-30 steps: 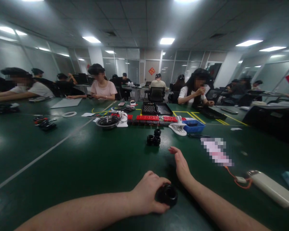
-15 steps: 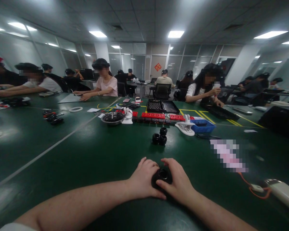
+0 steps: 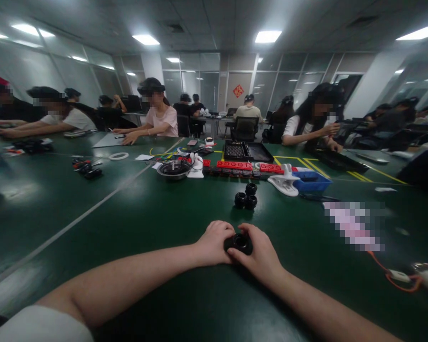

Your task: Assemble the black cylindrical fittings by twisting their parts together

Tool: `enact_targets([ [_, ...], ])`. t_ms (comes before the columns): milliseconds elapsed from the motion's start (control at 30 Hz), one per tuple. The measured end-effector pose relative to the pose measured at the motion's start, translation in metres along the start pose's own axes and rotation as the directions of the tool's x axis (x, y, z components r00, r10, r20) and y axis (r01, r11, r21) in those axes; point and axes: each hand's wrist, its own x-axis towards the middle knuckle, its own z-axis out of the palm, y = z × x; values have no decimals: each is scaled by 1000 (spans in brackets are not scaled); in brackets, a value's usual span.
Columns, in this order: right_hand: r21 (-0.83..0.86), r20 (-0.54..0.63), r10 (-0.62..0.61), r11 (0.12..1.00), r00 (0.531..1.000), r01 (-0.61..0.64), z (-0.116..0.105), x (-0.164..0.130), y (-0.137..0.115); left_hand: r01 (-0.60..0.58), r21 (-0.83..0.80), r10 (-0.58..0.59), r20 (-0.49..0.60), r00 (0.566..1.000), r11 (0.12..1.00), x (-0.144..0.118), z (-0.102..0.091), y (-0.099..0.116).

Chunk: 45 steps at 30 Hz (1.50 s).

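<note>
1. Closes the gap seen in the earliest frame between the left hand point(image 3: 213, 245), with its black ring point(image 3: 229, 243), and the right hand point(image 3: 262, 249).
2. Curves left fingers close together around the ring's left side, lower centre of the frame, with some tips hidden.
3. Sets the ring right of the left fingers and left of the right palm, touching both, with neither hand nearer; shows no clear long axis, hole facing up. Cannot tell any contact with the green tabletop point(image 3: 157, 218).
4. Shows three more black rings point(image 3: 251, 203) grouped above, near but apart.
5. Pinches the ring between right thumb, along its near edge, and fingers bent round its far side.
</note>
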Motion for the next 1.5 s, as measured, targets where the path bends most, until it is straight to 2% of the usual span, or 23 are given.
enact_targets([
  [133,83,0,19,996,1000,-19,7,1,7,24,-40,-23,22,999,999,4,-2,-2],
  [267,210,47,17,977,999,-27,5,-2,11,69,-77,-66,42,997,995,5,-6,1],
  [433,286,147,-125,955,981,78,-2,-1,11,69,-62,-66,47,997,996,6,-5,0],
  [533,255,150,-163,959,975,121,-3,-1,11,41,-48,-39,46,998,998,6,-4,-2],
  [733,132,-33,-61,989,998,65,1,-5,5,11,-7,-11,14,1000,1000,3,0,-5],
  [933,41,-90,-44,998,995,47,2,-4,1,-44,37,44,10,999,998,2,2,-8],
  [1200,31,-58,-27,999,998,29,2,-2,3,-36,45,35,31,999,998,2,-1,-5],
  [1400,235,81,-183,959,980,160,-3,-5,5,-39,49,37,27,999,998,2,-2,-3],
  [1500,230,94,-182,960,979,156,-4,-6,5,-45,40,44,38,998,998,2,-3,-3],
])
